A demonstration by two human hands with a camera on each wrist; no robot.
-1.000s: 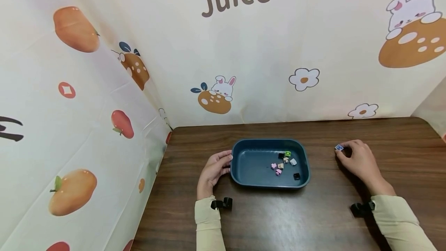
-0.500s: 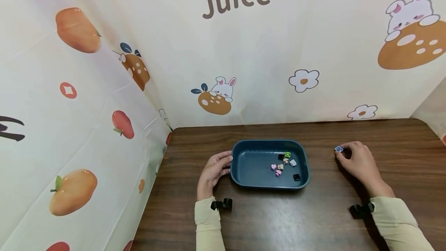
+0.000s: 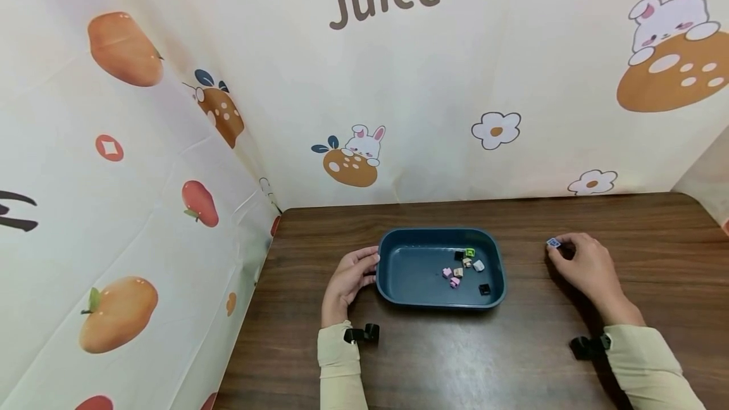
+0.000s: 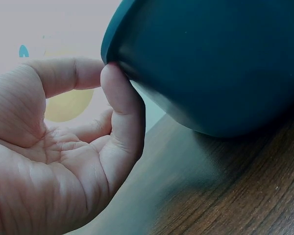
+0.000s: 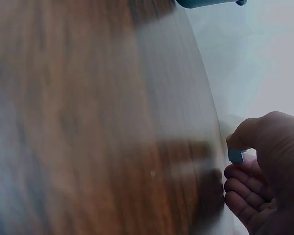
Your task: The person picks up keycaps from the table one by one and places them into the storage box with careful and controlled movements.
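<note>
The left hand pinches the left end of a dark teal rectangular tray, fingertips meeting right at its rim in the left wrist view. To the right of the tray, the right hand holds a small blue-and-white block between thumb and fingertips, above the table. In the right wrist view this block shows as a greyish-blue cube, and the other fingers curl beneath it. Inside the tray lie several small toy blocks: green, black, pale blue, pink and beige.
The tray rests on a dark wood-grain table. A pale printed curtain with fruit and rabbit pictures rises behind the table and along its left side. Black camera mounts sit on both wrists.
The right hand and its block stay almost in place, the hand lowering very slightly. The left hand, tray and blocks in it hold their positions.
</note>
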